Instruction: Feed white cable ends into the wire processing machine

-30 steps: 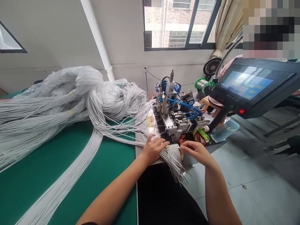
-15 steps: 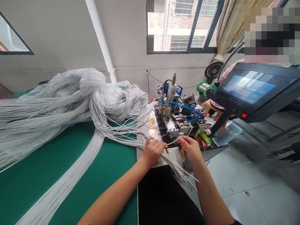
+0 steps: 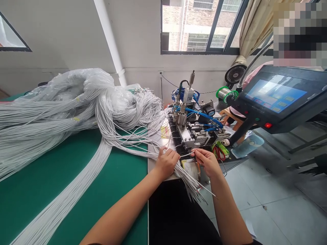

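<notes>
My left hand [image 3: 166, 162] is closed over a bundle of thin grey wires [image 3: 190, 182] at the table's near edge, where their loose ends fan out over the side. My right hand [image 3: 206, 160] pinches one single grey wire [image 3: 187, 154] pulled out of the bundle. It holds the wire just in front of the small metal machine with blue air hoses [image 3: 195, 127]. A small white box [image 3: 190, 167] sits below and between my hands.
Large hanks of grey wire [image 3: 76, 112] and a plastic bag cover the green table [image 3: 38, 190] at left. A touchscreen control panel [image 3: 277, 97] stands on an arm at right. A solder spool [image 3: 224, 93], a small fan [image 3: 235, 73] and scissors [image 3: 220, 150] lie behind the machine.
My right hand has moved up and left from beside the white box to the machine's front, now pinching one wire. My left hand stays on the bundle.
</notes>
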### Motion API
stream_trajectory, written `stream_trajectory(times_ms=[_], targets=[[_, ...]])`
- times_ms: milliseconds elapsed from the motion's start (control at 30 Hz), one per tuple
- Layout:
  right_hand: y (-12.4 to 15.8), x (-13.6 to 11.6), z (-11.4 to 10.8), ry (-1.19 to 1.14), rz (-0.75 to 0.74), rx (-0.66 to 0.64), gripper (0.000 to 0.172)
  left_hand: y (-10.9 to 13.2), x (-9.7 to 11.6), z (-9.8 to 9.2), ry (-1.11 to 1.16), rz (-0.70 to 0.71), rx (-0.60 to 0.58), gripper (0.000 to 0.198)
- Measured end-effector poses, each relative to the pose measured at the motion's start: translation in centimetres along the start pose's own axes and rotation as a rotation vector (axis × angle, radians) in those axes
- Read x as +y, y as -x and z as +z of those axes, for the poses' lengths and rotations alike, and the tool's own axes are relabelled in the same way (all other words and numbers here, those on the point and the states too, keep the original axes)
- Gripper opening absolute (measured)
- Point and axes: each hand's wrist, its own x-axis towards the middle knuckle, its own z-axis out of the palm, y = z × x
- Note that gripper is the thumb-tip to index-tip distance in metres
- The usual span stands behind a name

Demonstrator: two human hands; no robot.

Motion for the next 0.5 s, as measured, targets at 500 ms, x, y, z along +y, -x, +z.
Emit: stream_trajectory(times_ms=[500], targets=[[-1.4,2.1,-1.6,0.553,-0.070,-0.018,0.033,0.3,-0.2,0.3,0.003,0.013,-0.084,0.034]])
